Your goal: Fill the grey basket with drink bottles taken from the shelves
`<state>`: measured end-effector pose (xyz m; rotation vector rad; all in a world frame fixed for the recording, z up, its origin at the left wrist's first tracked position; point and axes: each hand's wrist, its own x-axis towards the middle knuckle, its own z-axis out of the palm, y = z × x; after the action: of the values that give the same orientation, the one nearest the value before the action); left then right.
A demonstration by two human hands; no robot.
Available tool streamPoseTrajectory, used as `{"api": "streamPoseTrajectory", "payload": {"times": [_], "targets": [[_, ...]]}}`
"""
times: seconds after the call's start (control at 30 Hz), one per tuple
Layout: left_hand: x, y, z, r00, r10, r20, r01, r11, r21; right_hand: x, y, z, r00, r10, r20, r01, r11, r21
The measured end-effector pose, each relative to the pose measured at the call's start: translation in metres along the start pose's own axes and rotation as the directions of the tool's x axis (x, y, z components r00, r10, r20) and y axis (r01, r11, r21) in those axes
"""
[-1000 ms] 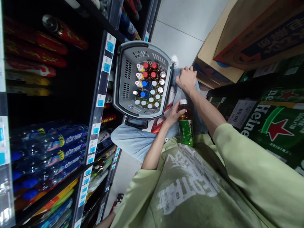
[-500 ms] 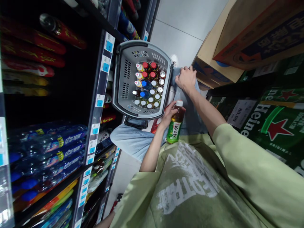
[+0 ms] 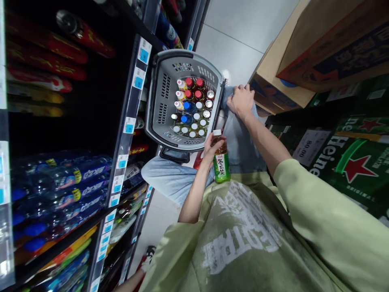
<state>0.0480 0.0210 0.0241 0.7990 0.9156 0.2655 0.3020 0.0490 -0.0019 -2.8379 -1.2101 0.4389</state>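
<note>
My left hand (image 3: pixel 212 151) is wrapped round the neck of a tea bottle (image 3: pixel 221 162) with a green label and white cap, held upright above my lap. Just beyond it a grey plastic basket (image 3: pixel 158 109) rests against my knee, packed with several upright bottles (image 3: pixel 193 106) with red, blue and white caps. My right hand (image 3: pixel 242 102) lies curled on my jeans-clad knee beside the basket's right rim, fingers bent down on the cloth, nothing seen in it.
On the left, dark shelves hold blue-capped water bottles (image 3: pixel 60 182) and red packs (image 3: pixel 45 48), with price tags (image 3: pixel 129 125) along the edges. On the right stand cardboard boxes (image 3: pixel 304 52) and green Heineken cases (image 3: pixel 349 162). Pale floor tiles (image 3: pixel 237 32) lie ahead.
My left hand has carried the tea bottle left and up, from my lap toward the basket's near edge. The right hand has stayed on the knee.
</note>
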Motion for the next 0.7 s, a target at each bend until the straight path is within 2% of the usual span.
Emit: {"api": "streamPoseTrajectory", "payload": {"times": [0.27, 0.47, 0.6, 0.7], "targets": [[-0.003, -0.004, -0.004, 0.989, 0.018, -0.147, -0.009, 0.998, 0.061, 0.001, 0.000, 0.000, 0.999, -0.008, 0.032, 0.008, 1.000, 0.003], [-0.008, -0.005, -0.012, 0.987, 0.010, -0.159, -0.003, 0.999, 0.044, 0.000, 0.000, -0.001, 0.999, -0.013, 0.045, 0.014, 1.000, -0.016], [-0.013, -0.005, -0.015, 0.989, -0.033, -0.141, 0.023, 0.998, -0.066, -0.001, 0.000, -0.002, 0.999, -0.004, 0.038, 0.005, 1.000, -0.018], [-0.018, 0.000, -0.008, 0.985, -0.076, -0.153, 0.040, 0.974, -0.223, -0.002, 0.001, -0.003, 1.000, -0.006, 0.025, 0.006, 1.000, -0.006]]}}
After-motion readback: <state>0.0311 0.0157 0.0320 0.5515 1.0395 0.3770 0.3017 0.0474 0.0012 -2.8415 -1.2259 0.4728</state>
